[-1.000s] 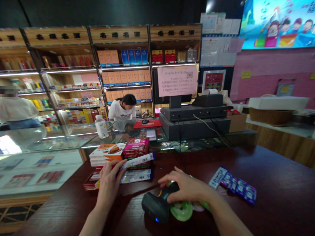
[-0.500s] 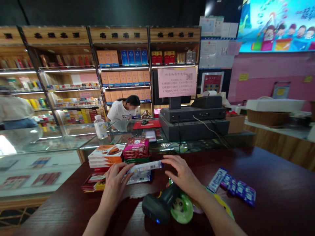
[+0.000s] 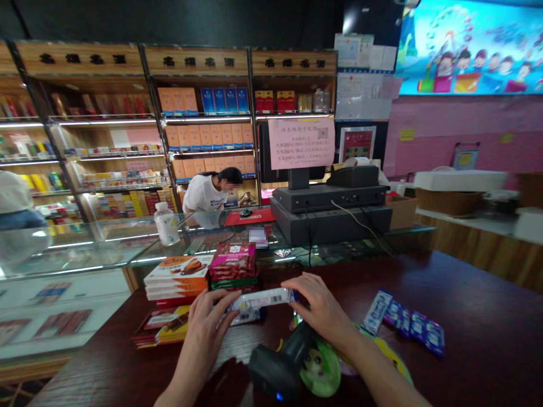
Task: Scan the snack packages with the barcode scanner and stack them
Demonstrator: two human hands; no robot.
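Observation:
A slim white-and-blue candy pack (image 3: 265,298) with a barcode facing me is held level just above the dark table. My left hand (image 3: 206,319) pinches its left end. At the other end, my right hand (image 3: 316,305) has thumb and fingers closed on the blue tip. Beneath it lies a similar pack (image 3: 249,317), partly covered. A black handheld barcode scanner (image 3: 275,367), its blue light on, rests in front of me between my forearms. Beside the scanner is a green round package (image 3: 324,373), partly hidden by my right forearm.
Orange-and-white chocolate boxes (image 3: 176,271) and magenta packs (image 3: 232,263) are stacked behind my left hand. Blue-and-purple candy packs (image 3: 418,329) lie to the right. Beyond are a cash register (image 3: 331,209), a bottle (image 3: 167,224) on the glass counter, and a person (image 3: 206,192) leaning down.
My right hand has closed on the pack's right end; its fingers were apart there before. The pack has shifted slightly right and down in view, and the view has turned a little right.

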